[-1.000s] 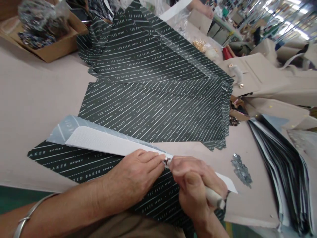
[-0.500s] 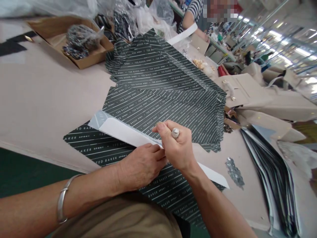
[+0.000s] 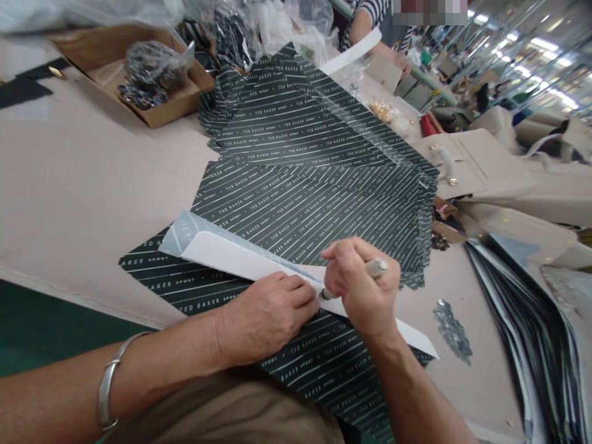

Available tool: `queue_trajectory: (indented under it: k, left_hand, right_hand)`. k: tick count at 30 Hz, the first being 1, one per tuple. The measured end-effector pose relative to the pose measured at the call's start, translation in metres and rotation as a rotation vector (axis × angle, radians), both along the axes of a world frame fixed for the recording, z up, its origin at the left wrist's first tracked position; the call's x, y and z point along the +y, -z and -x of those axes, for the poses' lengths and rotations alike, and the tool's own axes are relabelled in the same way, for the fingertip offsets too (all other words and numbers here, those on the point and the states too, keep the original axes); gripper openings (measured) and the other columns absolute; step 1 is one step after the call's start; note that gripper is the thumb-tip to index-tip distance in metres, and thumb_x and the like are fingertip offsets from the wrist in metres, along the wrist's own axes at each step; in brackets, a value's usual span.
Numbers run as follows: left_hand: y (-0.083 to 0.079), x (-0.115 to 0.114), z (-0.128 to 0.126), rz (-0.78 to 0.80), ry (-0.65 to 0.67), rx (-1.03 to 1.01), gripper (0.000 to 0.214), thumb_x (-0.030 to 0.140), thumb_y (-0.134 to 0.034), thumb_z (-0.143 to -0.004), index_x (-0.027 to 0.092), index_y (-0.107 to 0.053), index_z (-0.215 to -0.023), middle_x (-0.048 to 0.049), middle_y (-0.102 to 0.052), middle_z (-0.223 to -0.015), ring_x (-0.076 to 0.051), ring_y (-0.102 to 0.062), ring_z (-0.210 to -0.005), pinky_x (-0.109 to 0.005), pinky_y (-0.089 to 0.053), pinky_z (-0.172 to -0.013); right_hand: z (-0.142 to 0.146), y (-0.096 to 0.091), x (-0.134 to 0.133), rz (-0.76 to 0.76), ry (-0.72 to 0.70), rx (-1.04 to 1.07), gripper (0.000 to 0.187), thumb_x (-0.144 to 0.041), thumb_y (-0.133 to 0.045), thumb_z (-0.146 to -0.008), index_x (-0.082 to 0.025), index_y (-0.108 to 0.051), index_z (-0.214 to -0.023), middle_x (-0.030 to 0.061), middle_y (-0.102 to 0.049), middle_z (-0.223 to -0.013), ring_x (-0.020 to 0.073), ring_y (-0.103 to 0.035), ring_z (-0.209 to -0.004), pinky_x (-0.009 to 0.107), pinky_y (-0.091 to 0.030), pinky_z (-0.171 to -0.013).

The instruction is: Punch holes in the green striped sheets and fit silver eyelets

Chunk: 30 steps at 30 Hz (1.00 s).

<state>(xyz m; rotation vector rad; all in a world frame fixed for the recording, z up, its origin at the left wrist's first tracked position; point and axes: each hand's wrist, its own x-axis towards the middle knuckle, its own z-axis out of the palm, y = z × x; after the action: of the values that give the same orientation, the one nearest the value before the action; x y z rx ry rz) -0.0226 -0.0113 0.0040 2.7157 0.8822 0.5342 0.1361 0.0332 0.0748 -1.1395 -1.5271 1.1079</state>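
Note:
Dark green printed lining fabric point(image 3: 319, 364) lies across the table edge in front of me, its pale back folded up point(image 3: 178, 237) along one side. A long white strip point(image 3: 231, 256) rests on that fold. The bent fingers of my left hand point(image 3: 272, 311) are closed at the strip's middle, pressing and holding it; the fingertips are partly hidden. My right hand point(image 3: 361, 280) is closed around a silver pen point(image 3: 377, 267). The pen's dark tip touches or nearly touches the strip just right of my left fingers.
More printed fabric point(image 3: 287, 142) is piled behind. A cardboard box point(image 3: 180, 105) with bagged metal parts stands at the back left. On the right are metal discs point(image 3: 452, 333), stacked dark panels point(image 3: 527, 327) and beige bags point(image 3: 481, 163). Another person's arm point(image 3: 363, 28) shows at the back.
My right hand has moved right and a little down, turning so that the pen's tip now shows. My left hand has shifted slightly. The whole view has tilted a little.

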Motion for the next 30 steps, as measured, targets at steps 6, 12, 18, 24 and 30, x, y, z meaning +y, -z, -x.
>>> queue_trajectory:
  k: [6,12,18,24,30]
  left_hand:
    - [0.001,-0.001,0.001,-0.019,-0.028,-0.076,0.014,0.015,-0.047,-0.099,0.015,-0.059,-0.091,-0.0045,-0.057,-0.091,-0.020,-0.053,-0.085,-0.035,-0.049,-0.077]
    - [-0.004,-0.001,0.001,-0.058,-0.041,-0.111,0.016,0.012,-0.047,-0.098,0.014,-0.063,-0.096,-0.0059,-0.061,-0.092,-0.020,-0.057,-0.087,-0.035,-0.051,-0.079]
    - [-0.004,-0.002,0.002,-0.271,-0.258,-0.186,0.030,0.010,-0.040,-0.101,0.013,-0.062,-0.121,-0.0074,-0.068,-0.119,-0.024,-0.059,-0.115,-0.047,-0.034,-0.113]
    - [0.006,0.002,0.009,-0.264,-0.292,-0.258,0.036,0.014,-0.034,-0.103,0.023,-0.066,-0.116,0.0005,-0.072,-0.110,-0.021,-0.064,-0.108,-0.049,-0.020,-0.124]
    - [0.013,0.029,0.035,-0.475,-0.139,-0.195,0.033,0.017,-0.052,-0.095,0.032,-0.067,-0.120,0.0037,-0.074,-0.110,-0.021,-0.070,-0.097,-0.048,-0.015,-0.127]
  right_hand:
    - [-0.005,-0.002,-0.016,-0.116,0.159,0.436,0.020,-0.028,-0.061,-0.095,-0.022,-0.067,-0.077,-0.0115,-0.030,-0.046,0.0049,-0.026,-0.034,0.020,-0.030,-0.039]
    - [-0.042,0.020,-0.004,-0.096,0.187,-0.027,0.029,-0.042,-0.059,-0.095,-0.020,-0.068,-0.079,-0.0062,-0.048,-0.050,0.0094,-0.041,-0.041,0.024,-0.036,-0.045]
    - [-0.150,0.024,0.027,-0.189,0.184,-1.147,0.037,-0.054,-0.059,-0.092,-0.022,-0.074,-0.103,0.0033,-0.071,-0.075,0.0196,-0.064,-0.069,0.033,-0.046,-0.073]
    - [-0.192,0.039,0.031,-0.214,0.163,-1.214,0.042,-0.048,-0.059,-0.095,-0.017,-0.069,-0.121,0.0106,-0.073,-0.094,0.0266,-0.067,-0.092,0.042,-0.050,-0.088]
    - [-0.128,-0.007,-0.011,-0.218,-0.113,-0.953,0.045,-0.045,-0.060,-0.094,-0.021,-0.062,-0.132,0.0104,-0.069,-0.127,0.0240,-0.064,-0.116,0.036,-0.048,-0.101]
